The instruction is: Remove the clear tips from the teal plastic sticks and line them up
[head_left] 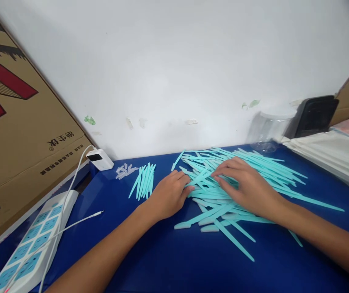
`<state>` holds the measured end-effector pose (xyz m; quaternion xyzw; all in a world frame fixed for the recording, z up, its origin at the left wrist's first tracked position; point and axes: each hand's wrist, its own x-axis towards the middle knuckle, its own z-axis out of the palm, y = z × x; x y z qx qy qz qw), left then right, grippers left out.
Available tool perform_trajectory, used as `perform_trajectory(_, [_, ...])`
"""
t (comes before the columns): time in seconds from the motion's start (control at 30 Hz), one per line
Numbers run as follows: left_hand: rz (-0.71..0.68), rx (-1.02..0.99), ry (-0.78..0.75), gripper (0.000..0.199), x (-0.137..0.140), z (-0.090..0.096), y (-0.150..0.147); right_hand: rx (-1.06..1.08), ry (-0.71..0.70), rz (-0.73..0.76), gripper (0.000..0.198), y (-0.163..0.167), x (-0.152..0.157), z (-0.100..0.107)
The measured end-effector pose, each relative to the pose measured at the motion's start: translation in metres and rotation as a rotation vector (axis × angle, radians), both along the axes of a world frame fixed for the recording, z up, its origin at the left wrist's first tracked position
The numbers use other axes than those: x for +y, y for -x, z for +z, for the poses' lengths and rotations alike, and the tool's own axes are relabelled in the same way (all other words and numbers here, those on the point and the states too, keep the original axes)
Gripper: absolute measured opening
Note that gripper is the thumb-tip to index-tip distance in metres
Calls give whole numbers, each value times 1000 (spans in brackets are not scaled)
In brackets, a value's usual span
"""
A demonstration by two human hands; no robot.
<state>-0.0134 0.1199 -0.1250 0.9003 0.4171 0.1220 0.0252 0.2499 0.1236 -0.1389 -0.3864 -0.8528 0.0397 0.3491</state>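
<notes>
A large loose heap of turquoise eyebrow razors (253, 167), many with pale translucent caps, lies across the blue table. My left hand (170, 193) is at the heap's left edge, its fingers curled and closed on the near end of one eyebrow razor (201, 178). My right hand (247, 185) reaches over the heap from the right, thumb and forefinger pinched at the other end of that razor. The fingertips partly hide it. Left of my left hand lies a small group of turquoise razors (144, 181), roughly side by side. Beyond them is a little pile of translucent caps (125, 171).
A white power strip (36, 244) with cables lies at the left, near a small white device (100, 159) by the wall. A large cardboard box (24, 122) stands on the left. At the back right are a clear jar (273, 130), a black object (316, 116) and white sheets (333, 152).
</notes>
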Motion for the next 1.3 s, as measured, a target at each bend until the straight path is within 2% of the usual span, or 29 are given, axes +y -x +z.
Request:
perform_trajectory(0.1, [63,38,-108,28,2,0,-1,55,-61,4,16,3,-4,5])
perform_trajectory(0.17, [97,79,-119,29,1,0,-2,89,-101,-15,14,5,-7,9])
perform_trajectory(0.3, [64,55,-55,29,-1,1,-3,68,-81,12,31,4,-8,13])
perform_trajectory(0.4, [-9,-71,-23,27,-3,1,-4,-2,-35,173,33,4,-6,10])
perform_trajectory(0.5, [-57,-243,50,26,-1,2,-2,-8,6,242,27,4,-5,6])
perform_trajectory(0.73, [131,-717,378,39,15,1,8,66,208,59,37,1,-5,13])
perform_trajectory(0.87, [140,-899,481,41,17,2,7,84,262,23,40,1,-5,14])
perform_trajectory(1.03, [89,-926,441,34,13,6,3,68,339,33,40,3,-6,14])
perform_trajectory(1.13, [84,-908,417,35,20,14,14,73,336,31,41,0,-4,15])
perform_trajectory(1.23, [223,-923,237,39,36,31,46,85,292,-65,43,-5,1,16])
perform_trajectory(1.3, [415,-783,18,41,46,45,75,104,273,-146,43,-8,4,16])
